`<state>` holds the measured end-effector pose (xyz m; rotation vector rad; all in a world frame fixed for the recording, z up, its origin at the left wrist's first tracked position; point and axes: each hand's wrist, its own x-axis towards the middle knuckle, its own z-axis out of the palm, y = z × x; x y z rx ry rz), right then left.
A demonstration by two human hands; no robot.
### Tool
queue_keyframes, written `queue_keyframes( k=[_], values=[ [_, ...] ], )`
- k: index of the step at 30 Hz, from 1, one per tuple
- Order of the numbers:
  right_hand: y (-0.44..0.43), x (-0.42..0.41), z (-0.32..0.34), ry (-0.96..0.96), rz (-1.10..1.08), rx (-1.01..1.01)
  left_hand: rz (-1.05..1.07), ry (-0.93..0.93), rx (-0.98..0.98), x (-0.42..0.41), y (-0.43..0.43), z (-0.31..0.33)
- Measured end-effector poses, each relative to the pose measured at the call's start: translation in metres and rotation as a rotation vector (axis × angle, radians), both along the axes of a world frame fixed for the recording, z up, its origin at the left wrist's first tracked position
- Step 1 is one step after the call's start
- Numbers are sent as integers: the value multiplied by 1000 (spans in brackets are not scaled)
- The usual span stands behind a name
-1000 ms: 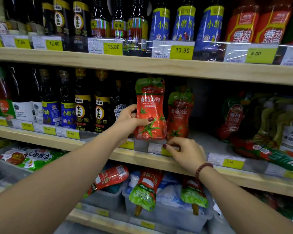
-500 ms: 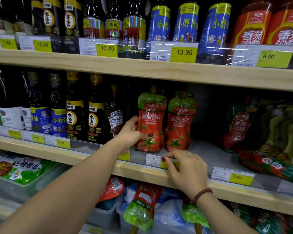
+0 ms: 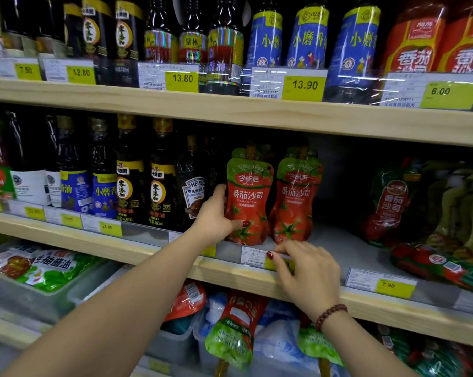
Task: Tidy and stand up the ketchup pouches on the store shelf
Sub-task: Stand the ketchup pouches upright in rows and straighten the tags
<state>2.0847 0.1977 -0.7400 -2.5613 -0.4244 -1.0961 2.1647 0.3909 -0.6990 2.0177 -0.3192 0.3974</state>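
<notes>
Two red and green ketchup pouches stand upright side by side on the middle shelf (image 3: 338,248). My left hand (image 3: 216,216) grips the left pouch (image 3: 249,197) by its lower left side, thumb across the front. The right pouch (image 3: 295,197) stands free, close beside it. My right hand (image 3: 308,270) rests on the shelf's front edge over a price tag, just below the right pouch, holding nothing. A third pouch (image 3: 390,205) leans further right. Another pouch (image 3: 434,263) lies flat on the shelf at the right.
Dark sauce bottles (image 3: 145,180) stand just left of my left hand. More bottles line the upper shelf (image 3: 229,110). Bins (image 3: 175,346) below hold more pouches. Yellow-green packets (image 3: 464,202) crowd the far right. Bare shelf shows between the right pouch and the third pouch.
My left hand has lowered the left pouch from mid-air onto the shelf, upright beside the right pouch. My right hand stayed on the shelf edge. The view moved closer.
</notes>
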Motion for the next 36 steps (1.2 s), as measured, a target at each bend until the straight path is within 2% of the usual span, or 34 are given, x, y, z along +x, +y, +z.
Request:
queue_keyframes(
  k=[3, 6, 9, 19, 36],
  values=[
    [0, 0, 0, 10, -6, -11, 69, -171, 62, -10, -5, -3],
    [0, 0, 0, -3, -9, -11, 124, -289, 260, -18, -8, -6],
    [1, -1, 0, -26, -1, -10, 170, -277, 331, -18, -11, -5],
    [0, 0, -1, -17, 19, -15, 142, -263, 222, 1, -7, -6],
    [0, 1, -2, -13, 11, -27, 234, -162, 268, 1, -10, -2]
  ],
)
